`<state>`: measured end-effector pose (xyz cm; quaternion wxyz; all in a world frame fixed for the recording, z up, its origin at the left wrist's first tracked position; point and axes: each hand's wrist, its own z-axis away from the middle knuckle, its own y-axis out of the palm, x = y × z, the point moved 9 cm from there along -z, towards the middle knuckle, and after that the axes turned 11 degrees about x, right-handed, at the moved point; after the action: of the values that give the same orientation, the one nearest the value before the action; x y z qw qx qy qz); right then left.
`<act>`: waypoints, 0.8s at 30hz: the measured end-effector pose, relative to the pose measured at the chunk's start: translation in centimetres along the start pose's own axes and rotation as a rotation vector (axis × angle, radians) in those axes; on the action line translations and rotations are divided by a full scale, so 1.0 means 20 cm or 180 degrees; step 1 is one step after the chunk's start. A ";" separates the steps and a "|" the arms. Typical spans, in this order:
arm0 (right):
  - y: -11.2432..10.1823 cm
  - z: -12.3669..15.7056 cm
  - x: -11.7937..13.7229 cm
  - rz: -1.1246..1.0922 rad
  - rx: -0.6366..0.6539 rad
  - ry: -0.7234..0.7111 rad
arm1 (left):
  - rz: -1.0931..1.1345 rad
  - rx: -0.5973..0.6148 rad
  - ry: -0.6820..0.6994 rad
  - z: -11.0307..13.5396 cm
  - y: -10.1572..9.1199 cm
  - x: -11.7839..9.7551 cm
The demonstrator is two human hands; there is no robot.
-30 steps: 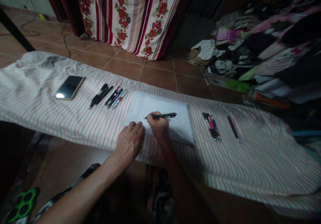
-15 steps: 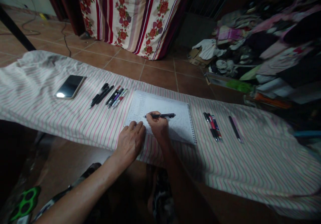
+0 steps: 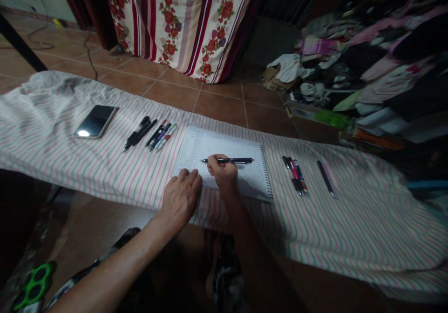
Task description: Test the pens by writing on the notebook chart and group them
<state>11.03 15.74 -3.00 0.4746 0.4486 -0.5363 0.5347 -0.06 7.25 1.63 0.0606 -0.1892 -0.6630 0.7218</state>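
Observation:
A spiral notebook (image 3: pixel 241 149) lies open on the striped cloth, its coil along the right edge and faint writing across the page. My right hand (image 3: pixel 224 173) is closed around a black pen (image 3: pixel 241 160), which lies nearly level over the page with its tip pointing left. Flat on the notebook's lower left corner rests my left hand (image 3: pixel 182 194), fingers stretched out and holding nothing. Left of the notebook are several markers (image 3: pixel 163 135) and black pens (image 3: pixel 140 134). To its right lie a few pens (image 3: pixel 296 176), one of them red.
A phone (image 3: pixel 96 121) lies on the striped cloth (image 3: pixel 115 163) at the left. Farther right is a dark pen (image 3: pixel 326 178) beside a pinkish one. Beyond the table hang a floral curtain (image 3: pixel 171 23) and, at right, a heap of clothes (image 3: pixel 378 56). A green object (image 3: pixel 35 282) is low at left.
My right hand has shifted slightly right, and the pen now shows more of its length, its tip a little higher. My left hand stays on the notebook's corner. The view has moved slightly.

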 end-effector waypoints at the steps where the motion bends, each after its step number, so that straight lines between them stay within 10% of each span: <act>1: -0.01 0.00 0.00 -0.0186 -0.0039 0.0074 | -0.0001 -0.0002 0.0002 0.00 0.00 0.00; 24: -0.36 0.12 0.20 -0.0481 -0.0499 -0.0719 | -0.0561 -0.0232 -0.0070 0.01 0.00 -0.05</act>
<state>17.41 13.19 1.97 0.4838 0.5065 -0.5911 0.4001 0.86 6.70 1.77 0.1096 -0.1243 -0.7036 0.6910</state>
